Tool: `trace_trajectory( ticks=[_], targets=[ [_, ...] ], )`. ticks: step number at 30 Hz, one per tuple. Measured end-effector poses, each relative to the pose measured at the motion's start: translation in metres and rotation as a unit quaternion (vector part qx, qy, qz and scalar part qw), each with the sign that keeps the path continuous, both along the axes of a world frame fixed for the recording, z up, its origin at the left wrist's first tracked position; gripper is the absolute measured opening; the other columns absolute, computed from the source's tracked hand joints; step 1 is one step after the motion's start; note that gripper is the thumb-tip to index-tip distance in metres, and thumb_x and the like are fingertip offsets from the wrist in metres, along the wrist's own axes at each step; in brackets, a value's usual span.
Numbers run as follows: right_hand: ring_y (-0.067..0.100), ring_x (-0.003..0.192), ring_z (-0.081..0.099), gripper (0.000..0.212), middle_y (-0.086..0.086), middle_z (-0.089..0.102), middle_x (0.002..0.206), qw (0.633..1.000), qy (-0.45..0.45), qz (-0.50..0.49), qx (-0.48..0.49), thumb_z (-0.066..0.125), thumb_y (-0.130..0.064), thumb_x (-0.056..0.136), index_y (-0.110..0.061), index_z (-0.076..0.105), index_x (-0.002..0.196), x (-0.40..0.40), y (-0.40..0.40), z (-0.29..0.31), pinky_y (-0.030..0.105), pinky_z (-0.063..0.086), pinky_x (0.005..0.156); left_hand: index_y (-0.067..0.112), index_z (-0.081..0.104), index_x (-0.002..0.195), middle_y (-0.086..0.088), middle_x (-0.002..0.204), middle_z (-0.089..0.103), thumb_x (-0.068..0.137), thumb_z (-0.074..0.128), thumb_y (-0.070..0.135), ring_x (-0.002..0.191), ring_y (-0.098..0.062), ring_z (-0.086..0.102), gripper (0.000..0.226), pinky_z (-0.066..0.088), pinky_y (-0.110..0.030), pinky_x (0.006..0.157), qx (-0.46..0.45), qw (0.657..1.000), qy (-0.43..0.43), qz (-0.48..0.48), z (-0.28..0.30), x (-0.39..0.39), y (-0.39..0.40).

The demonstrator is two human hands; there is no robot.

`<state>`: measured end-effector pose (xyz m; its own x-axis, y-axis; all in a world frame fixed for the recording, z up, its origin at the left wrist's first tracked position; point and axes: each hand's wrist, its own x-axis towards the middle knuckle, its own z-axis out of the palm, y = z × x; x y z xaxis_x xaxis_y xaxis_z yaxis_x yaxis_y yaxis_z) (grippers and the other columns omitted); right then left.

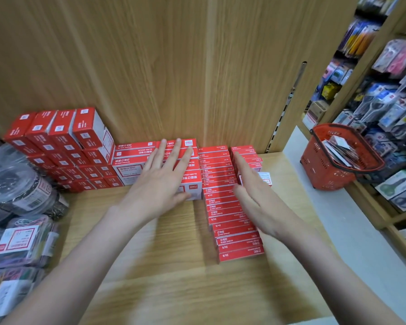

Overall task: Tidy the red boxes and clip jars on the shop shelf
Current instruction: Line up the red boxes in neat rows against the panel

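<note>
Head view, one frame, wooden shop shelf (174, 277) with a wood-grain back panel (150, 66).

Item 1: left hand (161, 181). Palm down, fingers spread and extended, laid flat over the red-and-white boxes (131, 160) stacked at the middle of the shelf against the back panel. Nothing is gripped. The thumb is seen near the lower front corner of that stack.

Item 2: right hand (256, 195). Held edge-on, fingers straight and together, placed along the right side of the long row of flat red boxes (223, 202). Nothing is pinched; whether the palm actually touches the row cannot be told.

Item 3: the long row. Thin red boxes are set one behind another, running from the back panel toward the shelf's front edge, between the two hands.

Item 4: a shorter stack of red boxes (246, 156), just right of the row, at the back, partly hidden by the right fingers.

Item 5: small upright red boxes (61, 146), piled in tiers at the back left.

Item 6: clear clip jars (21, 191), lying at the far left, some filled with dark clips, some with coloured ones.

Item 7: red shopping basket (333, 170), set on the pale ledge at right, holding packets. Packaged goods are hung on racks (389, 118) beyond it.
</note>
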<state>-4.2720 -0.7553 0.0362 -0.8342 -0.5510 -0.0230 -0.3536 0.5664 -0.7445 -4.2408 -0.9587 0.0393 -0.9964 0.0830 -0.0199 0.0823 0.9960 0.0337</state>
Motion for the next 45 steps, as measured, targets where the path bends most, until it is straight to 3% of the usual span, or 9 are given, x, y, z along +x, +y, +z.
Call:
trace_trajectory(
  ticks=[6,13,18,20,23,28,31,37,45],
  targets=[
    [0.015,0.142,0.003,0.064,0.007,0.008,0.156,0.995,0.035,0.017,0.096,0.016,-0.034,0.090,-0.009,0.000,0.146,-0.038,-0.029,-0.006,0.026,-0.001,0.114,0.021,-0.019,0.144,-0.007,0.152,-0.025,0.090,0.046,0.050,0.138,-0.029,-0.024,0.089,-0.014,-0.035,0.110,-0.006,1.000,-0.007,0.010,0.001,0.000,0.001],
    [0.008,0.142,0.005,0.073,0.005,0.012,0.155,0.995,0.052,0.040,0.071,0.015,-0.034,0.079,-0.010,0.004,0.147,-0.046,-0.024,-0.014,0.028,-0.003,0.116,0.020,-0.019,0.144,-0.007,0.152,-0.025,0.090,0.045,0.050,0.138,-0.029,-0.024,0.089,-0.014,-0.035,0.110,-0.008,1.000,-0.008,0.011,0.001,-0.001,0.000],
    [0.001,0.137,0.020,0.068,-0.008,0.021,0.151,0.999,0.021,0.029,-0.019,0.031,-0.045,0.087,-0.020,0.007,0.147,-0.031,0.004,0.010,0.021,0.013,0.112,0.002,0.026,0.142,-0.021,0.152,0.014,0.081,0.060,0.044,0.141,-0.032,0.005,0.082,-0.002,-0.044,0.114,-0.004,0.988,0.138,-0.068,-0.002,0.013,0.000],
    [-0.015,0.128,0.025,0.073,-0.016,0.023,0.148,0.997,-0.003,0.073,-0.017,0.049,-0.053,0.084,-0.027,0.018,0.145,-0.015,0.028,0.017,0.007,0.022,0.103,0.001,0.037,0.137,-0.018,0.149,0.027,0.084,0.048,0.041,0.139,-0.027,0.017,0.067,0.009,-0.040,0.114,0.065,0.975,0.189,-0.096,-0.005,0.026,0.007],
    [-0.015,0.135,0.005,0.086,-0.019,0.004,0.152,0.986,-0.001,0.158,0.058,0.068,-0.051,0.073,-0.032,0.022,0.143,0.011,0.049,0.009,0.006,0.011,0.108,0.002,0.047,0.132,-0.010,0.144,0.038,0.089,0.044,0.035,0.130,-0.020,0.034,0.054,0.022,-0.028,0.111,0.210,0.956,0.171,-0.115,-0.017,0.058,0.026],
    [-0.020,0.131,-0.006,0.100,-0.020,-0.009,0.150,0.987,-0.008,0.133,0.088,0.070,-0.041,0.076,-0.042,-0.007,0.139,0.049,0.065,-0.012,-0.003,0.005,0.100,0.025,0.029,0.142,0.020,0.147,0.022,0.072,0.029,0.083,0.134,0.009,0.018,0.091,0.016,-0.014,0.111,0.374,0.926,0.059,0.008,-0.049,0.098,0.045],
    [-0.022,0.123,0.007,0.092,-0.032,-0.002,0.141,0.988,0.001,0.106,0.108,0.061,-0.034,0.085,-0.044,-0.018,0.131,0.061,0.061,-0.028,-0.007,0.007,0.094,0.034,0.010,0.140,0.028,0.144,0.004,0.060,0.021,0.092,0.134,0.011,0.006,0.099,0.001,-0.003,0.106,0.343,0.939,0.027,0.005,-0.063,0.108,0.055],
    [-0.003,0.137,0.011,0.082,-0.013,-0.007,0.151,0.991,0.017,0.092,0.094,0.046,-0.028,0.094,-0.027,-0.025,0.134,0.070,0.049,-0.036,-0.003,0.006,0.100,0.006,0.041,0.136,0.000,0.137,0.041,0.081,0.045,0.054,0.124,-0.009,0.033,0.073,0.010,-0.011,0.106,0.302,0.951,0.069,-0.028,-0.073,0.100,0.063],
    [-0.001,0.139,0.005,0.082,-0.019,-0.011,0.145,0.994,0.014,0.086,0.072,0.043,-0.028,0.094,-0.024,-0.030,0.132,0.075,0.043,-0.040,0.005,0.007,0.107,-0.001,0.049,0.128,-0.014,0.130,0.053,0.092,0.030,0.054,0.117,-0.015,0.042,0.069,0.026,-0.021,0.103,0.284,0.956,0.059,-0.050,-0.070,0.096,0.061]
  ],
)
